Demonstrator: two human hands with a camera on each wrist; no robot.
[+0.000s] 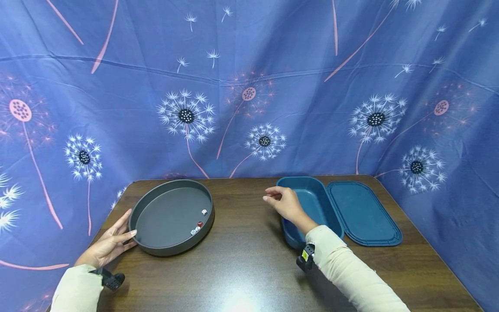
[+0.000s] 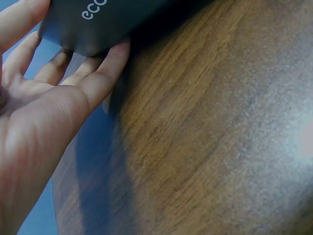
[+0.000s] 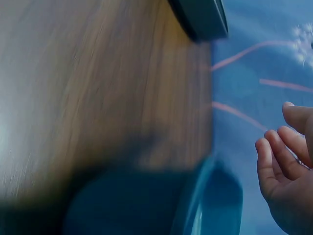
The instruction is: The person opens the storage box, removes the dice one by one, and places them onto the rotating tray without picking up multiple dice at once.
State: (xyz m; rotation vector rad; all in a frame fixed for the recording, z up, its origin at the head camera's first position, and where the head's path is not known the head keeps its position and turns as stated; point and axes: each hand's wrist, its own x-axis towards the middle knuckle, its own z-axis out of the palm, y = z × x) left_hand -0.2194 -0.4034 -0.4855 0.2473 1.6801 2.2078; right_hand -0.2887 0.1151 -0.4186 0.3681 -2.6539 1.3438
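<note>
A round dark grey pan (image 1: 171, 212) stands at the left of the table, its outer wall lettered "eco". My left hand (image 1: 111, 242) holds it at its left side, thumb at the rim and other fingers along the wall and lower edge. Inside, near the pan's right wall, lie a red die (image 1: 200, 224) and several white dice (image 1: 193, 232). Above the left rim of a blue lidless box (image 1: 339, 221) is my right hand (image 1: 288, 203), fingers loosely bent, thumb apart from them. No object shows between its fingertips.
The blue lid (image 1: 364, 212) lies flat beside the box, on its right. Wooden tabletop (image 1: 241, 234) spans the space between pan and box. A blue curtain with dandelion prints (image 1: 249, 86) hangs behind the table and at both sides.
</note>
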